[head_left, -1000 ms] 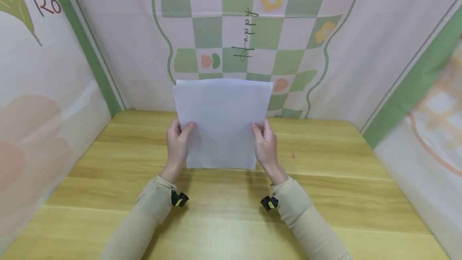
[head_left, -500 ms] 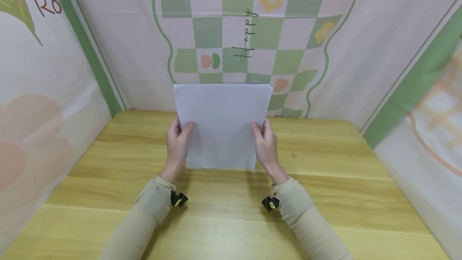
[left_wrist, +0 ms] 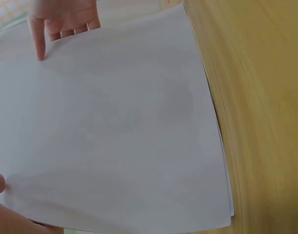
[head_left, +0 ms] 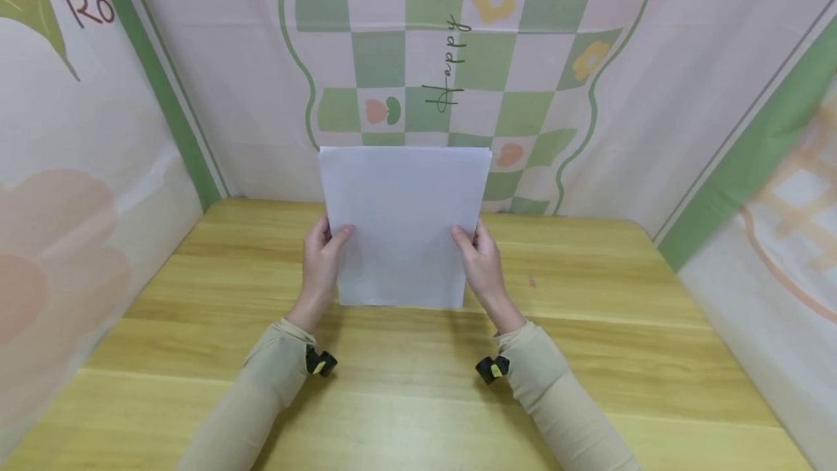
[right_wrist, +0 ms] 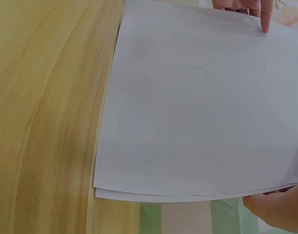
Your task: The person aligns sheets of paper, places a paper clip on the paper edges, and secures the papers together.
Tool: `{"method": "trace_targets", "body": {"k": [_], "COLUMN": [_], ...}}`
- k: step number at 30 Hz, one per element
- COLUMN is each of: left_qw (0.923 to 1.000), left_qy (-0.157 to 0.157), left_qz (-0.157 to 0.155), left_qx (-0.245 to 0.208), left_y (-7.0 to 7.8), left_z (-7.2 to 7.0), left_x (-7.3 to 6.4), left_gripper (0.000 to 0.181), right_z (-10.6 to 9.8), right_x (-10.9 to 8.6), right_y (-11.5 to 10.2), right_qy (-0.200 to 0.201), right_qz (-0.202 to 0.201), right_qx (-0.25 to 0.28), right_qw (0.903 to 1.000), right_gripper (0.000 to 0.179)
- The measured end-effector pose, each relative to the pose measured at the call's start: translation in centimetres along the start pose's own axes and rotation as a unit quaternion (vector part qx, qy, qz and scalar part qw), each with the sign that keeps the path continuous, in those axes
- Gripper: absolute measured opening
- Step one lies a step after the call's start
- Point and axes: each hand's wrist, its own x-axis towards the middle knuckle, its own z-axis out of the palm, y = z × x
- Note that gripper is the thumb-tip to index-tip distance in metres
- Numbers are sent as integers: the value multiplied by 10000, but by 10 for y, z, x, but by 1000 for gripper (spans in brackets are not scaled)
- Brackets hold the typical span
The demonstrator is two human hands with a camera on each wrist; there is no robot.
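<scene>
A small stack of blank white paper sheets (head_left: pixel 405 238) stands tilted up over the table, its lower edge close to the wood. My left hand (head_left: pixel 321 260) grips the left side, thumb on the front face and fingers behind. On the opposite side my right hand (head_left: pixel 482 260) holds the stack the same way. In the left wrist view the sheets (left_wrist: pixel 115 122) show slightly offset edges at the lower right corner. The right wrist view shows a second layer peeking out under the top sheet (right_wrist: pixel 197 107) along the near edge.
The wooden table (head_left: pixel 405 398) spreads under both forearms. A tiny reddish mark (head_left: pixel 532 282) lies on it to the right of the stack. Behind hangs a checked green and white cloth (head_left: pixel 379 57), with printed cloth (head_left: pixel 59 238) at the left side too.
The sheets' top edges, uneven and bowed a second ago, came level and now sit slightly higher than half a second ago. Both hands keep their hold, with only slight shifts.
</scene>
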Motion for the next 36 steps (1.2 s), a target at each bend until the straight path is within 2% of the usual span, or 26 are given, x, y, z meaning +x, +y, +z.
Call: {"method": "trace_targets", "body": {"k": [11, 23, 36], "left_qw": [9995, 9998, 9996], "left_qy": [-315, -127, -115], "left_qz": [-31, -113, 32], "left_qx": [-96, -87, -266], "left_y": [-6, -5, -1], "left_z": [0, 3, 4], "left_x": [-1, -2, -5], "left_gripper": [39, 38, 38], "right_z": [1, 6, 8], "right_x": [-2, -3, -4], "right_y": [3, 4, 0], "right_qy": [-30, 33, 159], "right_qz": [-99, -194, -419], "right_qx": [49, 179, 142], "right_qw": [9999, 9996, 9989], "right_gripper": [43, 42, 42]}}
